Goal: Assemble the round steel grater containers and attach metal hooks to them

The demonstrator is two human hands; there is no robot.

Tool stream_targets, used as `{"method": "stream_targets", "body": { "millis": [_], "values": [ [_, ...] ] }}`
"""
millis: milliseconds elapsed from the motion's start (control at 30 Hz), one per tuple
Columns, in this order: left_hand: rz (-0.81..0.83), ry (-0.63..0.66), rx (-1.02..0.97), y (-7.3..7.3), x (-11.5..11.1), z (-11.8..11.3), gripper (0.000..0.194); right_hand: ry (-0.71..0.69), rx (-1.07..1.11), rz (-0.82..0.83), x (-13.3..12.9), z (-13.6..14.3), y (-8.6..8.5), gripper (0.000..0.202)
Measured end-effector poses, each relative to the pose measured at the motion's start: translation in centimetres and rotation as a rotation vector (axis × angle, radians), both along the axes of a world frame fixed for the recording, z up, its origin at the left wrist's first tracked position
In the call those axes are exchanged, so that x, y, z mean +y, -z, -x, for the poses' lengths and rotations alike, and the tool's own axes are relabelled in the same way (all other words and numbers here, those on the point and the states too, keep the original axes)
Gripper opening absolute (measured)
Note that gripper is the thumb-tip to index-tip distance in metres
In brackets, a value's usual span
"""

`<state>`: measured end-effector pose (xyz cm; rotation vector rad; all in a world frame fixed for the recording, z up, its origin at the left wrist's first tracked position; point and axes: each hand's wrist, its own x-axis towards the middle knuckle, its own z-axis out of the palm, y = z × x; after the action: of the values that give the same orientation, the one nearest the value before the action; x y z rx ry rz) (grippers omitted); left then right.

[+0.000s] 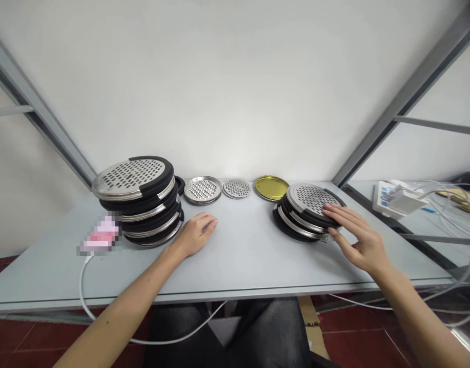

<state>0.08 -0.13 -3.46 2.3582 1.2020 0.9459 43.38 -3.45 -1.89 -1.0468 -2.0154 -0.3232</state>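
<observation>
On the right of the table stands a short stack of round graters. Its top piece, a round grater (312,198) with a perforated metal face and a partial black rim, sits slightly tilted. My right hand (357,237) grips this grater's right edge, with the fingers over the rim and the thumb lower at the side. A taller stack of black-rimmed graters (153,214) rises on the left, topped by another perforated metal disc (130,176). Beside it, my left hand (196,235) rests on the tabletop, its fingers loosely curled and nothing visible in them.
Along the wall lie metal grating discs (203,190), a flat perforated disc (237,188), a gold-coloured round plate (272,187) and a black ring (179,184). A blurred-out device with a white cable (81,286) is at the left. Grey metal posts (399,102) flank the table (235,255).
</observation>
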Motion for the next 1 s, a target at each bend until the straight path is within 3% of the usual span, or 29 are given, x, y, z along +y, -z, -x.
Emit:
{"method": "stream_targets", "body": {
  "millis": [133, 233, 333, 433, 567, 700, 867, 1000],
  "values": [
    [-0.012, 0.001, 0.000, 0.1, 0.1, 0.0, 0.028, 0.020, 0.015, -0.005, -0.1, 0.2, 0.0, 0.042],
    [-0.020, 0.003, 0.003, 0.1, 0.1, -0.1, 0.028, 0.066, 0.037, -0.106, -0.1, 1.2, -0.3, 0.040],
    [-0.016, 0.011, 0.014, 0.1, 0.2, -0.3, 0.027, 0.106, 0.098, -0.289, -0.3, 3.7, -0.6, 0.039],
    [-0.012, 0.016, 0.024, 0.1, 0.2, -0.4, 0.025, -0.011, 0.093, -0.348, -0.2, 7.6, -0.7, 0.038],
    [-0.005, 0.015, 0.018, 0.0, 0.1, -0.5, 0.025, -0.201, 0.024, -0.154, 1.0, 12.9, -0.6, 0.034],
    [0.003, 0.008, 0.016, 0.1, 0.2, -0.2, 0.024, -0.297, -0.093, 0.246, 3.8, 16.7, -0.1, 0.034],
    [-0.025, -0.010, 0.007, 0.3, 0.2, -0.2, 0.021, -0.145, -0.223, 0.558, 8.6, 20.2, 1.4, 0.067],
    [-0.098, -0.068, -0.024, 0.2, 1.5, -0.7, 0.019, 0.082, -0.211, 0.532, 11.6, 22.3, 2.6, 0.064]
  ]
}}
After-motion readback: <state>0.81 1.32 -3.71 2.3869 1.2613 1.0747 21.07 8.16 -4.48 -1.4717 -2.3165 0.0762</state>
